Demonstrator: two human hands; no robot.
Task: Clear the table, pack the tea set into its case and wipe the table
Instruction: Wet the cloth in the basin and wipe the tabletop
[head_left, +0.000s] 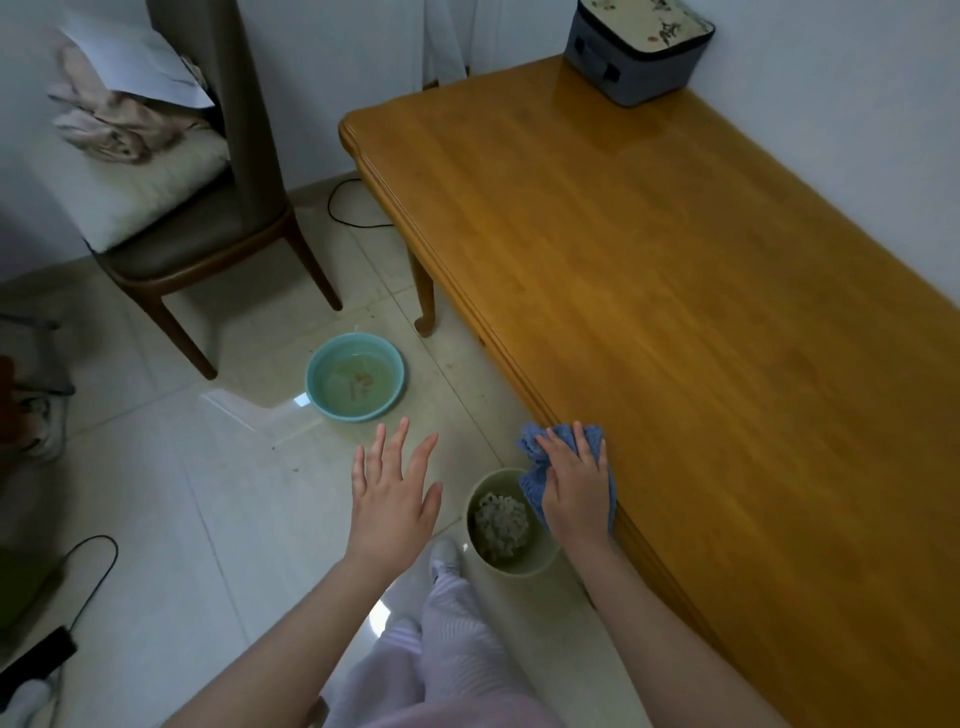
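My right hand presses a crumpled blue cloth against the near left edge of the wooden table, with its fingers spread over the cloth. Over the floor, my left hand hovers with straight, spread fingers and holds nothing. A grey zipped tea set case with a flowered lid stands closed at the table's far corner by the wall.
A green bin with crumpled paper stands on the floor below the cloth. A teal basin of water sits on the tiles further out. A chair with a cushion and clothes stands at the left. Cables lie on the floor.
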